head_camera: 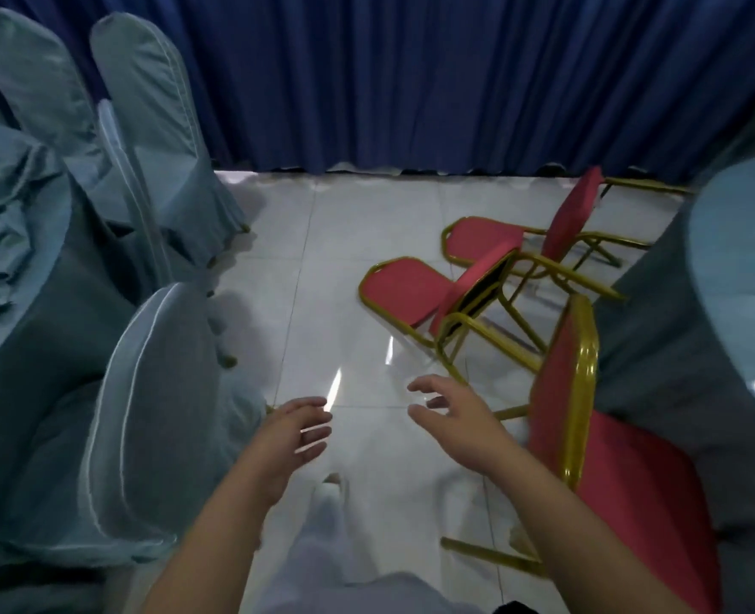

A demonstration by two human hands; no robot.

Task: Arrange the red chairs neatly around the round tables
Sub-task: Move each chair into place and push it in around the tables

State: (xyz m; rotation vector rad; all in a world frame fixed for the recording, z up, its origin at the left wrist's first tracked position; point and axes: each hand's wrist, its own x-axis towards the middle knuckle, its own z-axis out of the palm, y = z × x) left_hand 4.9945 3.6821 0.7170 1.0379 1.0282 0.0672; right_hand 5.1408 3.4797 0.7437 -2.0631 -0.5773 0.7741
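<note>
Head view: looking down and forward into a gap between two dressed tables.
Curtain [411,82]: dark blue, hanging along the far side, its hem at the floor.
Floor [322,268]: pale glossy tile, probably slick under chair legs.
Right surface [730,259]: round, with a pale top over a grey skirt, at the right edge.
Left surface [8,206]: draped in blue-grey cloth and only partly in view.
Covered chairs [158,392]: pale blue covers, ranged along the left; no part of this job.
Standing chair [557,392]: red with a gold frame, upright at near right, its seat turned to the right surface and just beside the skirt.
Near fallen chair [402,290]: red, on its back mid-floor with legs pointing right; its frame crosses the far one's.
Far fallen chair [482,237]: red, also on its back, closer to the curtain.
Left hand [291,436]: fingers apart and relaxed, holding nothing, above the floor.
Right hand [451,414]: fingers spread, empty, stretched toward the near fallen chair without touching it.
Step, as I judge it: going for the near fallen chair.
Doing it well: take the gold top rail of the back in both hands. Lift a little first to check the legs are unhooked, then swing it upright. Carry it rather than drag it, and set it beside the standing chair, seat to the right surface, gaps matching.
Risk: pulling while the frames are locked would drag the far fallen chair along.
</note>
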